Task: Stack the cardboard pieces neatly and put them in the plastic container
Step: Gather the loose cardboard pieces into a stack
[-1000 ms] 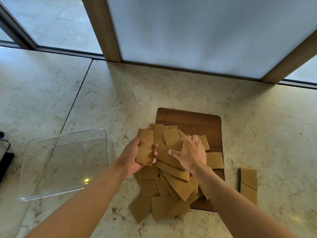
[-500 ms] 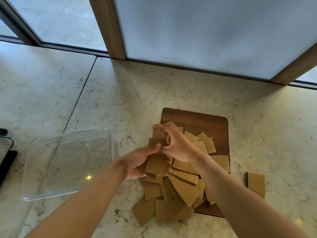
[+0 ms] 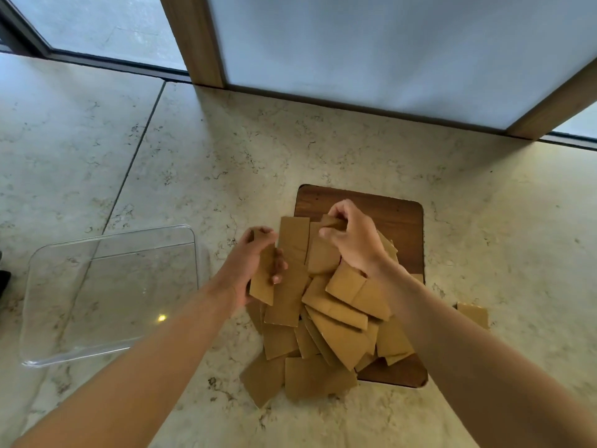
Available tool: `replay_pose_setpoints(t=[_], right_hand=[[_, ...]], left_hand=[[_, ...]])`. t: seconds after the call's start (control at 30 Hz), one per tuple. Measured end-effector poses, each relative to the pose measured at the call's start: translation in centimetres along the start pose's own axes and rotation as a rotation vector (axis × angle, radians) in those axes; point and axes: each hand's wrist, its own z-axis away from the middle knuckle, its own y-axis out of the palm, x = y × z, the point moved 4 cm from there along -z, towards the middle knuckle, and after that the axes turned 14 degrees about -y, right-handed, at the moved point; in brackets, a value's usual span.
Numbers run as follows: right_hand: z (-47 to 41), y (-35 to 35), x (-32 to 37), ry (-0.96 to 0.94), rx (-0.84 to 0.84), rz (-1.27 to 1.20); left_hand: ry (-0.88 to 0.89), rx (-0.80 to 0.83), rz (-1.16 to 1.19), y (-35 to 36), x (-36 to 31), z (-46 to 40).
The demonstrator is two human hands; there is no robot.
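Several brown cardboard pieces (image 3: 326, 321) lie in a loose overlapping pile, partly on a dark wooden board (image 3: 400, 218) and partly on the marble counter. My left hand (image 3: 248, 263) grips a small stack of cardboard pieces (image 3: 262, 286) at the pile's left edge. My right hand (image 3: 352, 237) pinches one cardboard piece (image 3: 332, 221) at the pile's far end, just above the other pieces. The clear plastic container (image 3: 109, 295) stands to the left of the pile, with no cardboard in it.
Another cardboard piece (image 3: 475, 313) lies on the counter right of the board, partly hidden by my right forearm. A wall with wooden frames and glass panes closes off the far side. A dark object (image 3: 4, 279) shows at the left edge.
My hands have separated. The left hand has moved left and tipped its held stack more on edge. The right hand has moved further up the pile and now pinches one piece.
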Motion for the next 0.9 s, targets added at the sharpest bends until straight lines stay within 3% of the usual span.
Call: replay_pose_setpoints(t=[0.1, 0.13, 0.2, 0.3, 0.43, 0.63, 0.7, 0.8, 0.83, 0.9], right_hand=[[-0.4, -2.8, 1.2, 0.062, -0.37, -0.326], [-0.2, -3.3, 1.6, 0.085, -0.377, -0.434], [0.6, -2.9, 2.8, 0.09, -0.218, -0.551], [3.0, -1.4, 3.9, 0.044, -0.024, -0.493], [4.7, -2.1, 3.0, 0.096, -0.132, -0.564], [6.9, -3.8, 1.6, 0.07, -0.132, -0.588], [7.5, -4.6, 0.8, 0.121, -0.217, -0.618], [9.0, -5.1, 0.0, 0.316, -0.461, -0.608], [9.6, -4.6, 0.1, 0.378, -0.472, -0.605], [10.6, -2.7, 0.6, 0.4, -0.321, -0.639]], left_hand=[[0.129, -0.081, -0.149, 1.4, -1.2, 0.2], [0.137, -0.065, -0.19, 2.1, -1.4, 0.2], [0.066, 0.051, -0.302, 3.8, -1.1, 0.6], [-0.088, 0.236, -0.385, 6.1, 0.6, 1.2], [-0.148, 0.307, -0.279, 7.7, 2.2, 1.2], [-0.227, 0.38, -0.243, 8.0, 3.5, 1.2], [-0.223, 0.408, -0.219, 8.3, 3.8, 1.4], [-0.107, 0.303, -0.168, 8.0, 4.1, 0.8], [-0.062, 0.231, -0.154, 8.0, 4.0, 0.7], [0.019, 0.085, -0.207, 8.4, 3.8, 0.3]])
